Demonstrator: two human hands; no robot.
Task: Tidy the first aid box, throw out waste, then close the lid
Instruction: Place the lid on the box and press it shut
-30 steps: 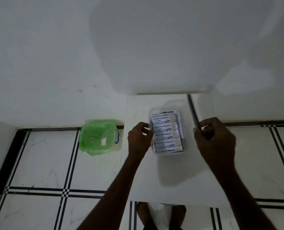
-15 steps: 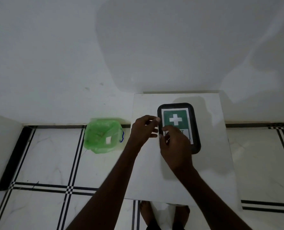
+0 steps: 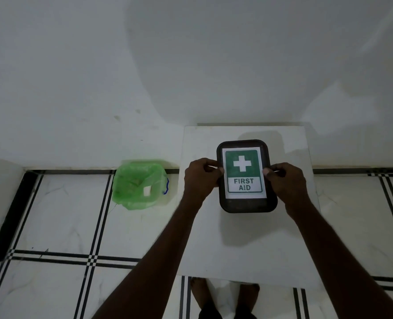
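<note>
Standing at the near edge of a small white table (image 3: 243,245), the person has bare feet (image 3: 225,298) showing just under it, partly cut off by the tabletop and the frame. Both forearms reach forward. The left hand (image 3: 201,178) curls its fingers round the left edge of the dark lid (image 3: 246,176), and the right hand (image 3: 285,180) does the same on the right edge, thumb tip resting on the paper label; both pinch the lid from the sides.

A second ago the box stood open, packed with bandage packets in a neat row, while the right hand held the lid up on edge beside it. Half a second ago the lid was already laid flat over the box. Now the two hands have moved to opposite sides, probably to press it shut, so the task looks nearly done.

The box itself and its contents are hidden under the lid, so whether the lid has fully seated cannot be told. Its label shows a white cross on green and the words FIRST AID.

Farther left, on the tiled floor (image 3: 52,215) by the wall, sits a bin with a green bag (image 3: 138,183); something small and pale lies inside, too dim to name.
</note>
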